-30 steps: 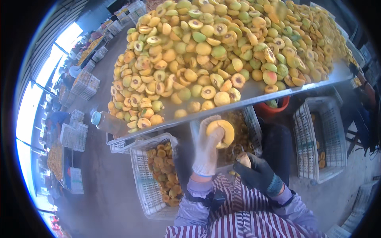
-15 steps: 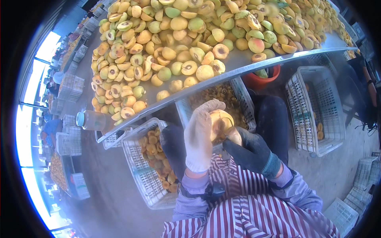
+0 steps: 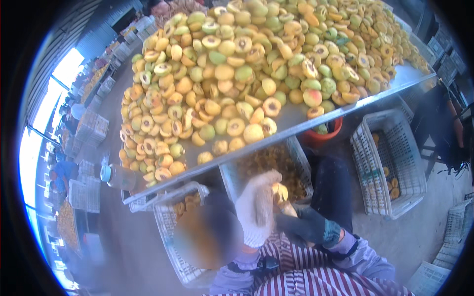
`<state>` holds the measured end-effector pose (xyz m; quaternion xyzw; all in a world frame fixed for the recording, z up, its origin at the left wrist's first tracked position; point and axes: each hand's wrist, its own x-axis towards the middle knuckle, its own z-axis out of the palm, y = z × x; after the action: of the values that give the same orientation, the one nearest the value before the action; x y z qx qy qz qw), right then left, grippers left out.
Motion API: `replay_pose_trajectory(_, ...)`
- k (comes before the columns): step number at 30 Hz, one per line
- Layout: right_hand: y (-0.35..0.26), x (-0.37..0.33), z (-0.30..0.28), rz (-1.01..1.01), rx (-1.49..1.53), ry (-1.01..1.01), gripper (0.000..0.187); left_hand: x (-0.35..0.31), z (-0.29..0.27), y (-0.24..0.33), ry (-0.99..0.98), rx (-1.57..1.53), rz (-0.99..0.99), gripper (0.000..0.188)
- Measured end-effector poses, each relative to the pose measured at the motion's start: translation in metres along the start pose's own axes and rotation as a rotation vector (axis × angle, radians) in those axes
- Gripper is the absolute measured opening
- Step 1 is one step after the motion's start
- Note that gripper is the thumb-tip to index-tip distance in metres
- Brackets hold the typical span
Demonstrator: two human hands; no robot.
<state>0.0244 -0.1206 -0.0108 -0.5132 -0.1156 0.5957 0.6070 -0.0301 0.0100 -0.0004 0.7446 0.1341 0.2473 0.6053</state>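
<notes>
My left hand (image 3: 253,212), in a white knit glove, is closed around a yellow peach half (image 3: 280,192); its fingers cover most of the fruit. Closed in a dark glove with a teal cuff, my right hand (image 3: 307,226) grips a pitting knife by its pale handle (image 3: 288,210). The knife's front end meets the peach half, and its blade is hard to make out. Both hands are above my lap, just over a white crate (image 3: 305,165) holding many cut pieces.
A metal-edged table (image 3: 296,129) ahead bears a large heap of halved peaches (image 3: 224,71). Under its edge stands a red bucket (image 3: 323,135). White crates stand at the right (image 3: 368,172) and left (image 3: 165,229), the left one partly blurred. A capped clear jar (image 3: 118,176) is by the table's left corner.
The view has shifted, so the table looks lower. Both hands sit lower, and the peach half has turned, its cut face with the pit hollow now mostly hidden by my left fingers.
</notes>
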Motion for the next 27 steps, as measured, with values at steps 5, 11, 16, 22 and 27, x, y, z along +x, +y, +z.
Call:
replay_pose_trajectory(5, 0.000, -0.002, -0.010, 0.005, 0.085, -0.085, 0.033, 0.007, 0.003, -0.015, 0.063, 0.255, 0.447, 0.023)
replay_pose_trajectory(11, 0.001, -0.005, -0.010, 0.009, 0.086, -0.084, 0.036, 0.015, -0.005, 0.003, -0.105, 0.255, 0.338, 0.025)
replay_pose_trajectory(16, 0.000, -0.011, -0.016, 0.032, 0.191, -0.244, 0.039, 0.016, 0.000, 0.023, -0.133, 0.418, 0.460, 0.025)
replay_pose_trajectory(22, 0.011, -0.014, -0.014, 0.016, 0.267, -0.222, 0.038, 0.020, -0.001, 0.027, -0.310, 0.172, 0.063, 0.029)
replay_pose_trajectory(27, 0.025, -0.013, -0.019, -0.039, 0.340, -0.242, 0.023, 0.026, -0.007, 0.022, -0.429, 0.022, -0.093, 0.040)
